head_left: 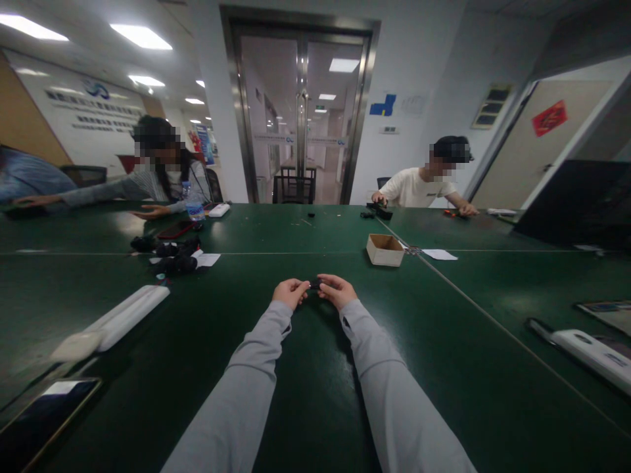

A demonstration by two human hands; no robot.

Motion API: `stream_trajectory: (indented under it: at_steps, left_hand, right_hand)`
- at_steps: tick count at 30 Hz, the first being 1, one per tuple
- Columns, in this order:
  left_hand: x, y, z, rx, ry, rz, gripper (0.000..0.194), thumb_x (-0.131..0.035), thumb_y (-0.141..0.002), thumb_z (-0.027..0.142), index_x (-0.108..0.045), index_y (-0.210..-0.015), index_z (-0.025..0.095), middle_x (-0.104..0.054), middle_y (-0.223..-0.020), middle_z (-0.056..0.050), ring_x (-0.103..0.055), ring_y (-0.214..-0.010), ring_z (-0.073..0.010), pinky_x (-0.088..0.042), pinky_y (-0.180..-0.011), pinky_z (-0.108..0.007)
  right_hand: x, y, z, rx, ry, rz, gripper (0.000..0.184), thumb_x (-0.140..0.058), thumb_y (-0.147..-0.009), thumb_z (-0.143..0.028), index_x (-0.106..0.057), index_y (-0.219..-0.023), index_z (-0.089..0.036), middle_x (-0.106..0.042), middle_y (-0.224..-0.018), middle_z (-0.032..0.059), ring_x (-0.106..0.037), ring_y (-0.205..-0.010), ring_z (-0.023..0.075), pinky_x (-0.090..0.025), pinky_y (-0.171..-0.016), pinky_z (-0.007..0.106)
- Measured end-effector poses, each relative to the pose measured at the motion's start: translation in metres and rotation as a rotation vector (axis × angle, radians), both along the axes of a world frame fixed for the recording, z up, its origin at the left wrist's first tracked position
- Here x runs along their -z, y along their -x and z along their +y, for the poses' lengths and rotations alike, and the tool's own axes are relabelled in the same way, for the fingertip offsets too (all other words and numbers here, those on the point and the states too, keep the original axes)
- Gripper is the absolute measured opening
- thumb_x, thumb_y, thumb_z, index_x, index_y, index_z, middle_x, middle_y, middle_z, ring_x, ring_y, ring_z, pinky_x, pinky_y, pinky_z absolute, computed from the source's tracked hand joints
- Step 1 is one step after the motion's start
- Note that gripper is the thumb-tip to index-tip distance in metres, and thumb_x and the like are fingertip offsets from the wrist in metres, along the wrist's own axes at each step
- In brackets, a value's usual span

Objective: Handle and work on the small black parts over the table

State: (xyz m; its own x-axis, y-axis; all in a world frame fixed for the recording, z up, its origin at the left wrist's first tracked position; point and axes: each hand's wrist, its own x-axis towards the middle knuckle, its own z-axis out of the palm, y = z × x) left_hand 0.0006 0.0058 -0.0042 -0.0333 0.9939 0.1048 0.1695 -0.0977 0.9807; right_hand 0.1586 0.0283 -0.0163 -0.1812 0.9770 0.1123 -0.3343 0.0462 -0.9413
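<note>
Between my two hands is a small black object [314, 284], too small and dark to name. My left hand [290, 292] pinches its left end between thumb and fingers. On its right end, my right hand [337, 290] closes thumb and fingers in the same way. Both hands are just over the green table [315, 368], with the forearms in grey sleeves reaching forward. The fingers cover much of the object.
An open cardboard box [385, 251] stands ahead to the right. Several black items [177, 256] lie at the left, near a white power strip [131, 318] and a phone [49, 420]. Another white device [594, 355] lies at the right. Co-workers sit across the table.
</note>
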Motion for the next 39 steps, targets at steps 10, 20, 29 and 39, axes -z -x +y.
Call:
stream_trajectory:
  at_steps: [10, 20, 29, 39]
  left_hand:
    - [-0.006, 0.001, -0.003, -0.031, 0.062, 0.147, 0.046, -0.045, -0.072, 0.056, -0.059, -0.063, 0.013, -0.051, -0.045, 0.000, -0.041, -0.035, -0.0071, -0.034, -0.038, -0.020]
    - [-0.010, 0.001, -0.005, -0.083, 0.032, 0.325, 0.055, -0.032, -0.077, 0.057, -0.052, -0.045, 0.017, -0.044, -0.036, 0.001, -0.045, -0.039, -0.0105, -0.035, -0.051, -0.023]
    - [-0.010, -0.001, -0.007, -0.129, 0.018, 0.327, 0.053, -0.033, -0.076, 0.058, -0.051, -0.047, 0.018, -0.045, -0.037, 0.002, -0.045, -0.040, -0.0109, -0.036, -0.052, -0.024]
    - [-0.003, -0.002, -0.004, -0.092, -0.043, 0.242, 0.047, -0.039, -0.073, 0.058, -0.053, -0.056, 0.016, -0.046, -0.043, 0.002, -0.042, -0.038, -0.0083, -0.033, -0.042, -0.020]
  right_hand:
    - [0.000, -0.003, 0.000, -0.071, -0.019, 0.002, 0.038, -0.077, -0.054, -0.023, -0.066, -0.090, -0.019, -0.059, -0.082, 0.0021, -0.060, -0.059, 0.0098, -0.051, -0.056, 0.021]
    - [-0.004, -0.005, -0.004, -0.140, -0.029, -0.003, 0.039, -0.076, -0.056, -0.023, -0.065, -0.093, -0.020, -0.058, -0.089, 0.0031, -0.062, -0.063, 0.0109, -0.052, -0.057, 0.021]
    - [-0.009, -0.003, -0.007, -0.136, 0.006, 0.016, 0.036, -0.076, -0.055, -0.022, -0.065, -0.089, -0.020, -0.060, -0.081, 0.0010, -0.058, -0.055, 0.0071, -0.050, -0.053, 0.019]
    - [-0.014, 0.001, -0.010, -0.081, 0.071, 0.053, 0.035, -0.077, -0.053, -0.026, -0.064, -0.084, -0.015, -0.061, -0.060, -0.0003, -0.055, -0.048, 0.0076, -0.047, -0.049, 0.020]
